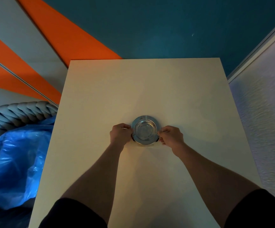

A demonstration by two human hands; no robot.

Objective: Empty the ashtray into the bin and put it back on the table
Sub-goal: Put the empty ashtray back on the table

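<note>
Two bare forearms show in the head view, uncovered from the wrists to above the elbows. Each upper arm wears a short black sleeve: the left sleeve (72, 214), the right sleeve (258, 209). The left hand (120, 133) and right hand (172, 136) carry no rings, watch or gloves.

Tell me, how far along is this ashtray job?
The metal ashtray sits on the white table, its bowl looking bare and shiny, so it may already be emptied, though I cannot be sure. Left hand and right hand both grip its rim. The bin with the blue bag waits at the left. Remaining: letting go, or tipping it out.
</note>
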